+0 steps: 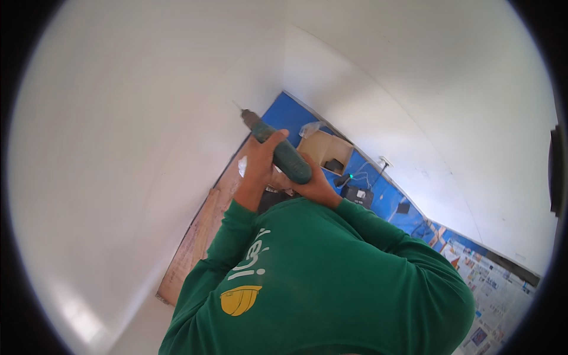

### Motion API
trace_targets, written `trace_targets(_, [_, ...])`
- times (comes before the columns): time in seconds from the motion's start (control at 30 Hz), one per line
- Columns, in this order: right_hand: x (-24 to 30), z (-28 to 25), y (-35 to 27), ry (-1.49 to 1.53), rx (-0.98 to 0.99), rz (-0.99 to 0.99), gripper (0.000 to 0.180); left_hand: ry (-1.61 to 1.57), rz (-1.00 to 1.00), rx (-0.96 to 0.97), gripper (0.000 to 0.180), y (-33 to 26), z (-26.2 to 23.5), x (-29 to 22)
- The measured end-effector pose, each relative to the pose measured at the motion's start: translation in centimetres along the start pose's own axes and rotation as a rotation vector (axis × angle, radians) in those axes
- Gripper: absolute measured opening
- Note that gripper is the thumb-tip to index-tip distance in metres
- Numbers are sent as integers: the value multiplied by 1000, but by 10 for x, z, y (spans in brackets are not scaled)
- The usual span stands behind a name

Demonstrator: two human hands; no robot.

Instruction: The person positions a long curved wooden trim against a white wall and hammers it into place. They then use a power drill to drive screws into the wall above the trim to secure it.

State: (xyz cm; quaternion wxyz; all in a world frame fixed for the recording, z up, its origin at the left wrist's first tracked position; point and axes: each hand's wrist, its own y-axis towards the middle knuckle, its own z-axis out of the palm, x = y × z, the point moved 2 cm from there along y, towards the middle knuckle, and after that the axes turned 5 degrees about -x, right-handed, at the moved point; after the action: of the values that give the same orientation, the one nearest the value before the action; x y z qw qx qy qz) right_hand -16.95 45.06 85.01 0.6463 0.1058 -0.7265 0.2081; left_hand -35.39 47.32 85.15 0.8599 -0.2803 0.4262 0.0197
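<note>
A dark green power drill (286,158) is held up in front of me in both hands, slanting toward the white wall (148,106) on the left. Its thin bit points up and left; I cannot tell whether the tip touches the wall. My left hand (259,163) is closed around the front of the drill body, thumb across the top behind the dark chuck (250,118). Farther back, my right hand (318,184) grips the rear of the drill, its fingers mostly hidden beneath the body.
Below, a blue surface (278,115) runs into the corner. On it are an open cardboard box (315,145), a black device with a green light (342,180), a black case (358,197) and cables. A wooden board (204,228) lies left; newspapers (494,290) spread lower right.
</note>
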Motion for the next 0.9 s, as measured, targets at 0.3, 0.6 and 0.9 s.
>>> trace_targets(0.3, [-25,0,28,104,-173,37,46,148,16,13,62,40,35,-16])
trace_targets(0.6, [-41,-57,105,232,-60,131,39,124,21,-193,68,110,72,0])
trace_targets(0.9, [-61,-27,105,301,-167,-4,22,212,86,-117,80,115,55,1])
